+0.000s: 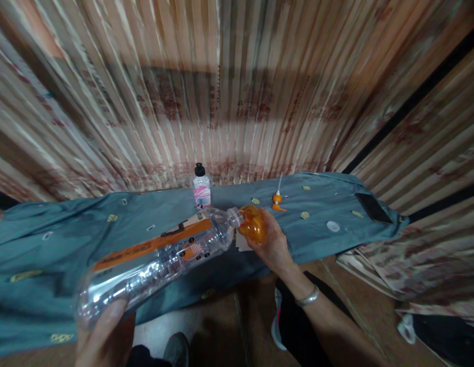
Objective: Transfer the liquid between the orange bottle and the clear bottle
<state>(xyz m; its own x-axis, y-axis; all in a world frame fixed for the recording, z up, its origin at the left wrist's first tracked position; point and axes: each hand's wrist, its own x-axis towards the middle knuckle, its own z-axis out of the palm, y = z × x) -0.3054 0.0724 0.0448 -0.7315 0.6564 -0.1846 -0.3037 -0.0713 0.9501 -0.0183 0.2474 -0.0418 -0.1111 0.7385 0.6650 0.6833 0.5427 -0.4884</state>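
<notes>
My left hand [106,331] grips the base end of a large clear plastic bottle [164,255] with an orange label. The bottle lies tilted in the air, its neck pointing right. My right hand [273,242] is closed around a small amber bottle [252,224], whose mouth meets the large bottle's mouth. Whether liquid passes between them I cannot tell. Behind them on the cloth lies an orange pump top [277,200] with a pale tube. A clear bottle with a black cap and pink label [202,192] stands upright at the back.
A blue-green patterned cloth [321,188] covers the narrow table. At its right end lie a dark phone [373,207] and a round white disc [332,226]. A white paper-like piece [242,243] is partly hidden below the amber bottle. Striped curtains [237,102] hang behind.
</notes>
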